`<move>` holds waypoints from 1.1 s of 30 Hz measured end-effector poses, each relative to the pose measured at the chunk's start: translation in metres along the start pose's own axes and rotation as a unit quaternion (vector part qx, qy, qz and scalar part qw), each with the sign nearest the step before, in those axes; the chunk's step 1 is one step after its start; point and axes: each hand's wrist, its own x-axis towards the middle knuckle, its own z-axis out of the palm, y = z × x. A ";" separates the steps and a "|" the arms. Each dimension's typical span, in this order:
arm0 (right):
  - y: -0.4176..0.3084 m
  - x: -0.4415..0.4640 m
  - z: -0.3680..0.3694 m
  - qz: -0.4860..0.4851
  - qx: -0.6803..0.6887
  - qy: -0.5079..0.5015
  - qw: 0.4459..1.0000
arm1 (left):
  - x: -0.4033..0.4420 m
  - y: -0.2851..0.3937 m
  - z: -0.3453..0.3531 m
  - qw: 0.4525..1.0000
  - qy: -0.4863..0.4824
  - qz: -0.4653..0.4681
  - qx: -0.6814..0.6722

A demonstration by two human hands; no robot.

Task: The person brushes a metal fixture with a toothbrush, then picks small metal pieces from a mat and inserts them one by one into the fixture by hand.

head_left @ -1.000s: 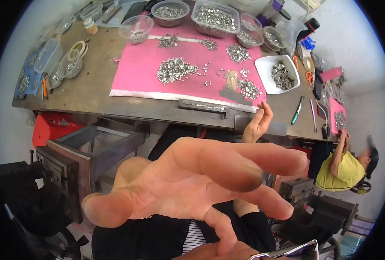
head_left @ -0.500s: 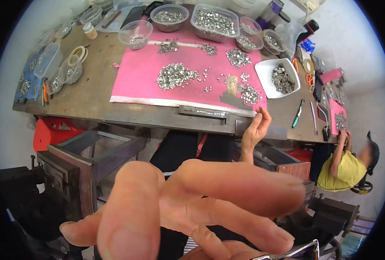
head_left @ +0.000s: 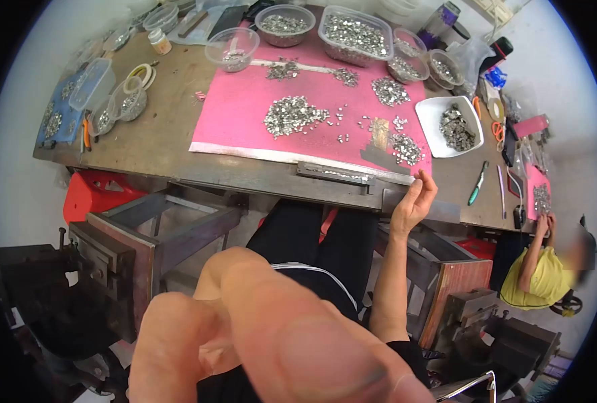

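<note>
My left hand (head_left: 278, 329) looms very large in front of the camera, its fingers apart and reaching toward the lens, with nothing seen in them. Part of it is blurred. My right hand (head_left: 411, 207) rests at the table's front edge, palm turned up and fingers loosely bent apart, holding nothing I can see. Left of it, a narrow metal bar (head_left: 335, 174) with a row of small shiny pieces lies along the edge. A pink mat (head_left: 224, 121) bears several heaps of small silvery metal pieces (head_left: 292, 115); one small heap (head_left: 407, 149) is just beyond my right hand.
Clear plastic tubs (head_left: 355, 37) of metal pieces line the back. A white square dish (head_left: 429, 127) stands right of the mat, near a green-and-black toothbrush (head_left: 478, 183). A person in a yellow shirt (head_left: 537, 279) works at far right. Vises (head_left: 100, 265) flank my legs.
My left hand has shifted downward, its fingers now pointing more at the camera. The view has swung slightly, so the table sits further right. My right hand stays at the edge.
</note>
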 end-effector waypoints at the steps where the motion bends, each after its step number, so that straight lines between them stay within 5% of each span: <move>1: 0.000 0.000 0.000 -0.001 -0.003 -0.001 1.000 | -0.004 -0.001 0.002 0.999 0.029 0.023 0.020; 7: 0.002 0.001 0.000 -0.029 -0.026 -0.003 0.999 | -0.015 -0.004 -0.004 0.994 0.066 0.080 0.041; 21: -0.004 0.001 0.001 -0.044 -0.055 -0.002 0.998 | 0.019 -0.012 -0.063 0.953 -0.279 0.025 -0.118; 28: 0.000 0.001 0.000 -0.050 -0.065 0.002 0.997 | 0.021 -0.018 -0.063 0.944 -0.295 0.024 -0.146; 31: -0.001 0.001 0.001 -0.048 -0.065 0.001 0.997 | -0.009 -0.004 -0.048 0.983 -0.134 0.111 -0.050; 33: 0.001 0.001 0.000 -0.058 -0.071 -0.002 0.996 | -0.009 0.000 -0.045 0.985 -0.120 0.126 -0.004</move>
